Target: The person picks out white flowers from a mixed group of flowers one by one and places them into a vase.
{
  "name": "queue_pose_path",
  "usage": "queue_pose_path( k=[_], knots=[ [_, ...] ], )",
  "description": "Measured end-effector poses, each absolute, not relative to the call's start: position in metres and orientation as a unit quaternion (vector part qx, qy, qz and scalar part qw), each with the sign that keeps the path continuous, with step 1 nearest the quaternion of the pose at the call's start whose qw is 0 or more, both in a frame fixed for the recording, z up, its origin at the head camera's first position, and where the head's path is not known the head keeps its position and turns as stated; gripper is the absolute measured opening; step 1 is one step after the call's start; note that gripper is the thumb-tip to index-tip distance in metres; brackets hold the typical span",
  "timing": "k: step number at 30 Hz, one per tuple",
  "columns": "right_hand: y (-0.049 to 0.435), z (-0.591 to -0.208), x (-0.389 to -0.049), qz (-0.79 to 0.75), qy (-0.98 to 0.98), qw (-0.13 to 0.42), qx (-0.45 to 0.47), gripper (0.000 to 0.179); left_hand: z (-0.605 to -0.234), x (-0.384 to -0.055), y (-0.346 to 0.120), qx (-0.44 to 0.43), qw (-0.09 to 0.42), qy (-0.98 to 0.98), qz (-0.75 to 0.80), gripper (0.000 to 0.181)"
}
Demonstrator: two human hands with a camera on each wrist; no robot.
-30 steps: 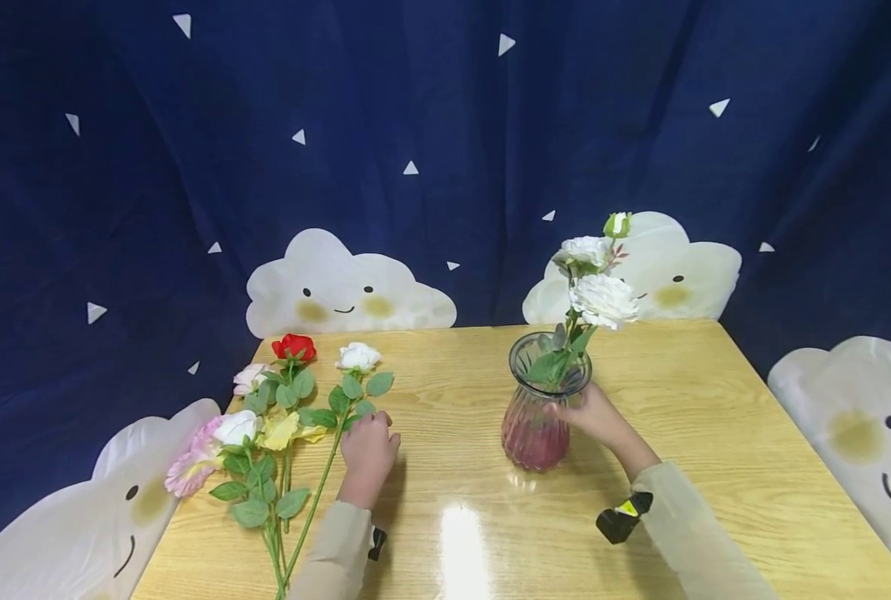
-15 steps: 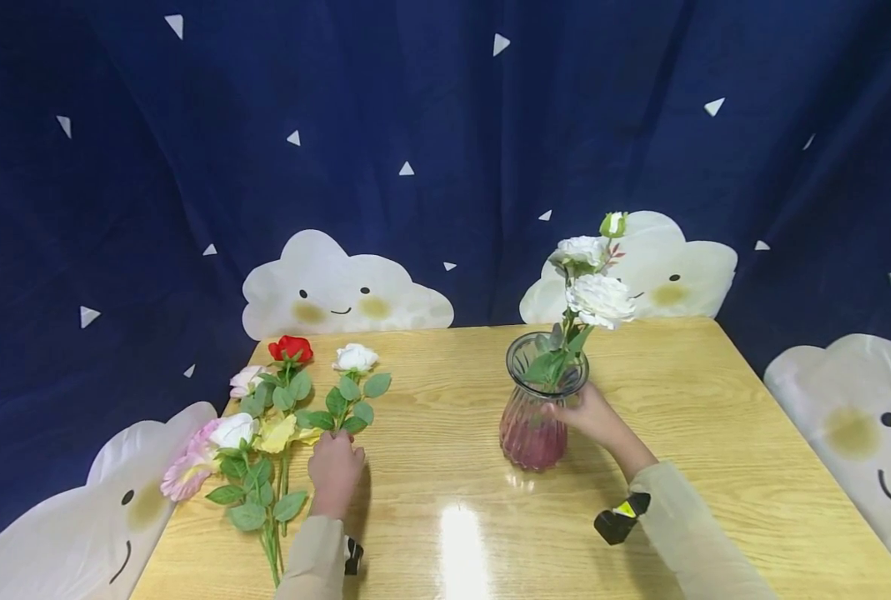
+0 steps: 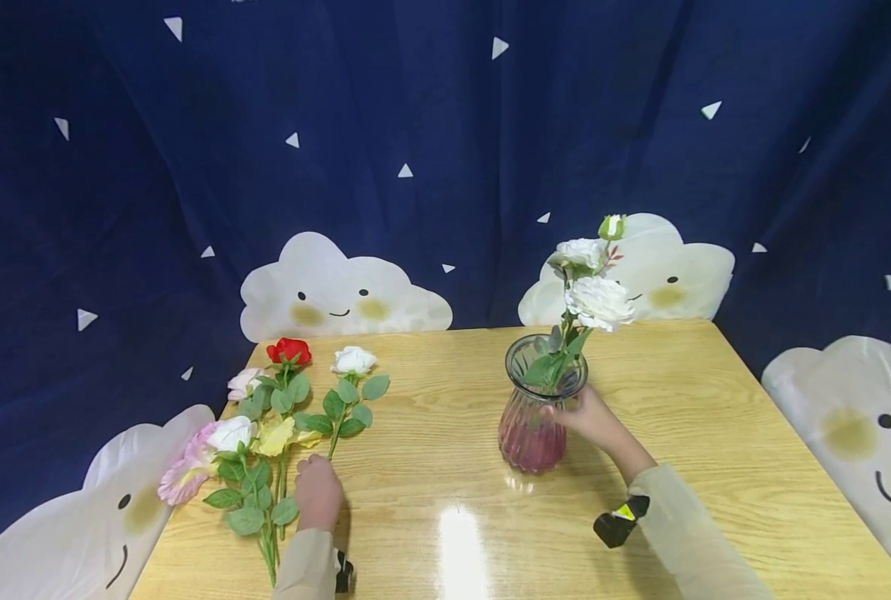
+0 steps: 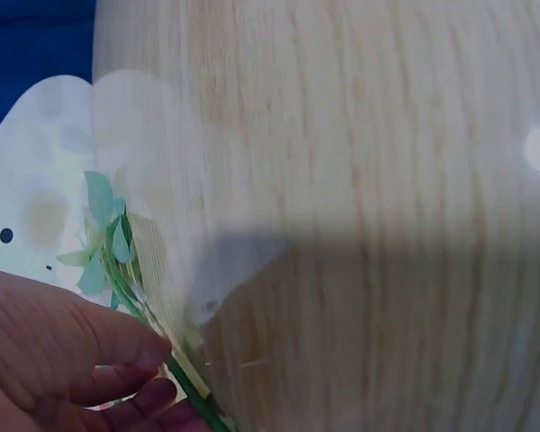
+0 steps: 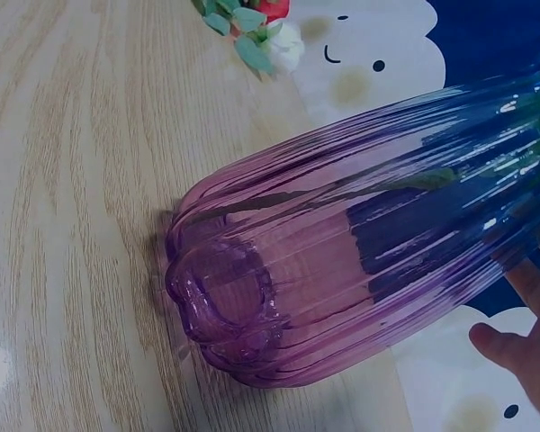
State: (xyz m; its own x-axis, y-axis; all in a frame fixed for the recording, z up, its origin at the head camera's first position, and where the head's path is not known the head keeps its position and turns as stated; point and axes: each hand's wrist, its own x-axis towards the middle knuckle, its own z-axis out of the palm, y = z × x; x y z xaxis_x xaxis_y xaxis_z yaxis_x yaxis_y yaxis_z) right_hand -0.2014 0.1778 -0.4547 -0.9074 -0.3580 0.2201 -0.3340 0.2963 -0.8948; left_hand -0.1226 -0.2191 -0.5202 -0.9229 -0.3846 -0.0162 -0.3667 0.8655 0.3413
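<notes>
In the head view my left hand (image 3: 320, 496) is at the stem of a white rose (image 3: 353, 360) lying on the table. The left wrist view shows its thumb and fingers pinching the green stem (image 4: 191, 385). On the right, my right hand (image 3: 595, 423) grips the neck of a ribbed glass vase (image 3: 533, 433), pink below and bluish at the rim. Upright on the table, the vase holds white flowers (image 3: 601, 302) leaning right. Through its glass a dark stem (image 5: 297, 194) shows in the right wrist view.
Left of my left hand lie more flowers: a red rose (image 3: 289, 351), a yellow flower (image 3: 274, 437), a pink flower (image 3: 188, 467) and a white rose (image 3: 231, 433). Behind the wooden table (image 3: 430, 467) hangs a dark blue curtain (image 3: 445, 100) with cloud shapes.
My left hand has moved left and nearer to me, from beside the white rose's leaves to lower on its stem. The rose stays nearly in place. My right hand keeps holding the vase.
</notes>
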Motion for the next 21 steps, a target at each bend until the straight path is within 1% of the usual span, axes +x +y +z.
queue_pose_path(
  k=[4, 11, 16, 21],
  knots=[
    [0.178, -0.455, -0.201, -0.554, 0.804, 0.013, -0.217, 0.072, -0.521, -0.119, -0.224, 0.182, 0.04, -0.969, -0.161, 0.014],
    [0.179, -0.454, -0.2, -0.549, 0.81, 0.013, -0.207, 0.076, -0.515, -0.116, -0.228, 0.158, 0.031, -0.972, -0.169, 0.016],
    [0.178, -0.454, -0.2, -0.549, 0.807, 0.007, -0.219, 0.073, -0.513, -0.116, -0.223, 0.141, 0.031, -0.975, -0.168, 0.016],
    [0.177, -0.454, -0.199, -0.547, 0.805, -0.004, -0.227, 0.065, -0.504, -0.121, -0.211, 0.113, 0.061, -0.976, -0.177, 0.016]
  ],
)
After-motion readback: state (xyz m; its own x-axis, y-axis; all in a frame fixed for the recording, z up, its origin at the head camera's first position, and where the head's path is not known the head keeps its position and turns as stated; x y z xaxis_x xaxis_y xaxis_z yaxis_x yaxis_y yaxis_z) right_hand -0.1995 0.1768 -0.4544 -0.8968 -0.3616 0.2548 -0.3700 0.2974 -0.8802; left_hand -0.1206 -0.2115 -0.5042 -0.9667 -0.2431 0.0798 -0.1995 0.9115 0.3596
